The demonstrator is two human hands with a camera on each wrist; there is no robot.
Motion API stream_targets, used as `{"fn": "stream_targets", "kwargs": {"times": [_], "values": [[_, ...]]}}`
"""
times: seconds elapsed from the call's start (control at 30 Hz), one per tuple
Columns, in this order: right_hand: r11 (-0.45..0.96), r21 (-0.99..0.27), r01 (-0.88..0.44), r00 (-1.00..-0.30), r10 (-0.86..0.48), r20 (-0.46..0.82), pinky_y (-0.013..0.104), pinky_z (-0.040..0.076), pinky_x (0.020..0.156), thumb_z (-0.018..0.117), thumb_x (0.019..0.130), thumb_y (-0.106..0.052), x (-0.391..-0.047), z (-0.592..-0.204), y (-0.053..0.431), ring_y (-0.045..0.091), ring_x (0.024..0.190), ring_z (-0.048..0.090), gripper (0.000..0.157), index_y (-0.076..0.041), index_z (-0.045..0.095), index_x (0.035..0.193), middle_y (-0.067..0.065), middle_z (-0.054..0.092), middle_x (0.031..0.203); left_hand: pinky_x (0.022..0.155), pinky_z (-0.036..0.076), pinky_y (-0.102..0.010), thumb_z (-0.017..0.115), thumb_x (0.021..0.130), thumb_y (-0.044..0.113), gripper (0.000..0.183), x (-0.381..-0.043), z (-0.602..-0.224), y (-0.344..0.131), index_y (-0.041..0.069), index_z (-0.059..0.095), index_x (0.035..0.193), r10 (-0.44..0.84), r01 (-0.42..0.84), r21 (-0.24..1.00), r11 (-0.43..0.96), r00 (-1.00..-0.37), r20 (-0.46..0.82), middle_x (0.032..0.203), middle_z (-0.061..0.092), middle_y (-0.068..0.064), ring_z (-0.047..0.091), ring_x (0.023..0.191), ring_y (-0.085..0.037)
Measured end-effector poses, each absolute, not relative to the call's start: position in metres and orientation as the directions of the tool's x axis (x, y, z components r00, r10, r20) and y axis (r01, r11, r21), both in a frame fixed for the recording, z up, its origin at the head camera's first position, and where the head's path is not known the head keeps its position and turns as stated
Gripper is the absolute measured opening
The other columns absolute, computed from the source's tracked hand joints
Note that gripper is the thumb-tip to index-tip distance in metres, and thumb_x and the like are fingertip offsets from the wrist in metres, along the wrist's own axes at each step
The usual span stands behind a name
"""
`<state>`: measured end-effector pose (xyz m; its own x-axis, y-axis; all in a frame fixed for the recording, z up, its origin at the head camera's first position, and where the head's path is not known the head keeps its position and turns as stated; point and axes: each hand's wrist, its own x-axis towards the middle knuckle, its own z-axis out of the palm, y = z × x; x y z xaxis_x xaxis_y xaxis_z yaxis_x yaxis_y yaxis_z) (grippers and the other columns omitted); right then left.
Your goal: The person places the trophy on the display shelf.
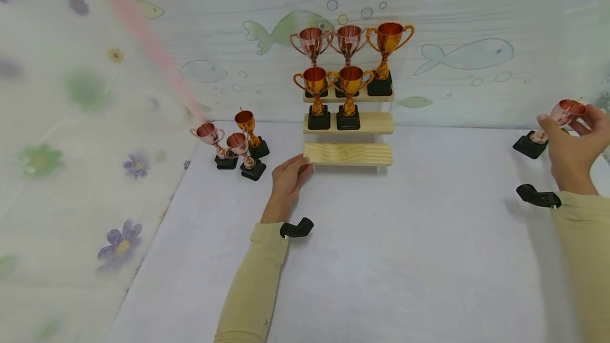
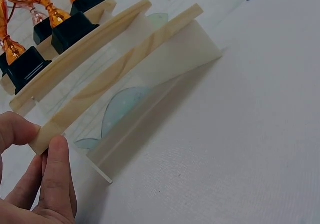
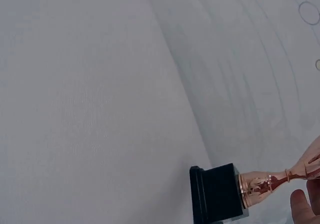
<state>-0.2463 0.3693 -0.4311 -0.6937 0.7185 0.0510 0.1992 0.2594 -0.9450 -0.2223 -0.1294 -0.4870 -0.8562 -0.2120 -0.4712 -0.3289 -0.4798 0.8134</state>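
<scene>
one white tabletop point(image 1: 405, 253) spreads across the lower middle of the head view, meeting a pale backdrop point(image 1: 229, 15) of printed fish and bubbles, with flowered cloth point(image 1: 66, 184) down the left side. at the centre, the left hand point(image 1: 286, 179) pinches the left end of the lowest board point(image 1: 348, 154) of a stepped wooden stand point(image 1: 376, 122). near the right edge, the right hand point(image 1: 577, 147) holds a rose trophy point(image 1: 562, 114) by its cup; whether its black base touches the tabletop is hard to tell. the right wrist view cuts off that cup and most of the hand. five trophies point(image 1: 351, 82) fill the upper steps, the front pair partly hiding two behind; three trophies point(image 1: 238, 143) stand left of the stand, overlapping.
</scene>
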Motion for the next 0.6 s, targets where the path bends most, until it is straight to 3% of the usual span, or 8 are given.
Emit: {"fn": "stream_targets", "kwargs": {"times": [0.2, 0.4, 0.6], "values": [[0.32, -0.942, 0.102, -0.653, 0.736, 0.179, 0.015, 0.035, 0.111, 0.068, 0.097, -0.028, -0.257, -0.44, 0.361, -0.005, 0.13, 0.031, 0.07, -0.02, 0.027, 0.154, -0.008, 0.03, 0.153, 0.089, 0.06, -0.023, 0.071, 0.094, 0.005, 0.035, -0.222, -0.487, -0.13, 0.001, 0.066, 0.128, -0.206, -0.327, 0.812, -0.482, -0.859, -0.468, 0.122, 0.066, -0.014, 0.067, 0.102, -0.017], [0.412, -0.911, 0.02, -0.623, 0.718, 0.311, 0.015, 0.039, 0.107, 0.061, 0.101, -0.032, -0.265, -0.456, 0.369, -0.005, 0.126, 0.035, 0.057, -0.017, 0.033, 0.149, -0.007, 0.034, 0.148, 0.089, 0.06, -0.024, 0.07, 0.094, 0.004, 0.034, -0.222, -0.486, -0.129, 0.0, 0.066, 0.127, -0.205, -0.321, 0.811, -0.489, -0.861, -0.465, 0.123, 0.066, -0.014, 0.068, 0.102, -0.016], [0.447, -0.892, -0.073, -0.61, 0.687, 0.395, 0.018, 0.044, 0.1, 0.058, 0.102, -0.024, -0.252, -0.453, 0.361, -0.001, 0.122, 0.041, 0.046, -0.013, 0.043, 0.144, -0.006, 0.042, 0.141, 0.089, 0.06, -0.024, 0.07, 0.094, 0.004, 0.034, -0.221, -0.486, -0.129, 0.001, 0.066, 0.127, -0.204, -0.316, 0.807, -0.498, -0.862, -0.464, 0.123, 0.066, -0.014, 0.067, 0.103, -0.017]]}}
